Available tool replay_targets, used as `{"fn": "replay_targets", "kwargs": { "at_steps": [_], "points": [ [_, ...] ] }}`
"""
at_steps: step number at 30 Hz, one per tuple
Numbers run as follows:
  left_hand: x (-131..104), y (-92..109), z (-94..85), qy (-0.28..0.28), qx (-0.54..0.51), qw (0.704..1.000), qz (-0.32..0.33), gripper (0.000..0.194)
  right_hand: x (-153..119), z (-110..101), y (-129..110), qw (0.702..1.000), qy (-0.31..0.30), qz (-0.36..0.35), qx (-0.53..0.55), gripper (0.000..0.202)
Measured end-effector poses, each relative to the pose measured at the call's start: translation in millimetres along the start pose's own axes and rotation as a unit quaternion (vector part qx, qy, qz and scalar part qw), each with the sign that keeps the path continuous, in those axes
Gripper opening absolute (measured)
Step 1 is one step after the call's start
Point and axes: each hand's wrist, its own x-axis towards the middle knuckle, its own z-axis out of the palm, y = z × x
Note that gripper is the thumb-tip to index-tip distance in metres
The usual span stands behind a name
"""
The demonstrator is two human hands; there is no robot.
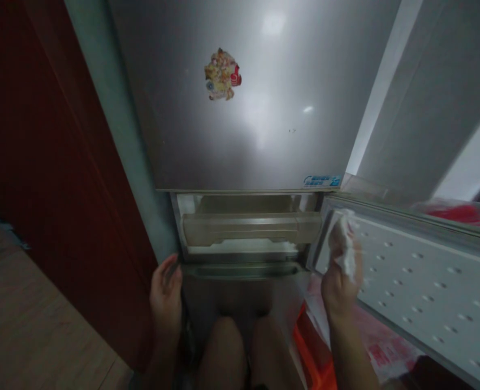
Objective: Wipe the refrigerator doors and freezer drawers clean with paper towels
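My right hand (pixel 341 281) is closed around a crumpled white cloth or tissue (pixel 349 244), slightly blurred, in front of the inner face of an opened fridge door (pixel 419 276). My left hand (pixel 167 290) is empty at the left, its fingers loosely curled and apart, near the lower left corner of the open compartment. Inside that compartment sits a clear plastic drawer (pixel 252 227), pushed in. Under it runs the top edge of a lower fridge front (pixel 240 271).
Above is the shut silver upper door (pixel 240 135) with a worn sticker (pixel 222 76). A dark red wooden door (pixel 61 179) stands to the left. An orange container (pixel 315 349) and plastic bags (pixel 386 346) lie below the opened door. My knees (pixel 226 346) are close in front.
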Motion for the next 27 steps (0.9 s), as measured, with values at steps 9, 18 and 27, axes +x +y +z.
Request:
{"fn": "replay_targets", "kwargs": {
  "at_steps": [9, 18, 27],
  "points": [
    [30, -30, 32.4, -0.102, 0.05, 0.992, 0.046, 0.073, 33, 50, -6, 0.953, -0.219, -0.082, -0.193, 0.071],
    [22, -37, 44.9, -0.07, 0.03, 0.997, 0.032, 0.077, 14, 91, -88, 0.927, -0.302, -0.117, -0.188, 0.071],
    [30, -44, 55.3, -0.073, 0.05, 0.993, 0.075, 0.054, -8, 157, -176, 0.901, -0.38, -0.176, -0.114, 0.053]
  ]
}}
